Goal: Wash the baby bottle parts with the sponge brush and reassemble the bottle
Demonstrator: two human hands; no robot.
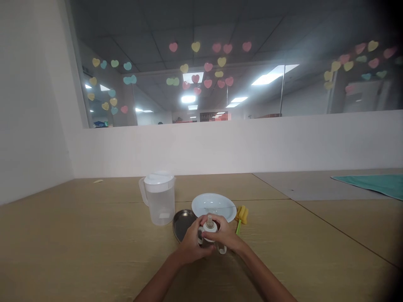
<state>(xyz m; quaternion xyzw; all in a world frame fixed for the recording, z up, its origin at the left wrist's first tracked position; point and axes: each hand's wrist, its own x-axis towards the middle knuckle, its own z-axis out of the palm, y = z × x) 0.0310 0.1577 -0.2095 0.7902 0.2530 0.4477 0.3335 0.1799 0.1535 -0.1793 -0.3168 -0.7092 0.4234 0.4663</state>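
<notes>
Forearms (162, 272) slant inward; fingers of left hand (190, 244) and right hand (228, 233) clamp around the white-topped bottle (210, 227), its body mostly hidden.

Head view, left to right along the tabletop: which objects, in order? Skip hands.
Pale scrap → pitcher → metal tray → baby bottle → sponge brush → teal cloth. White bowl left out: it overlaps the bottle.
</notes>
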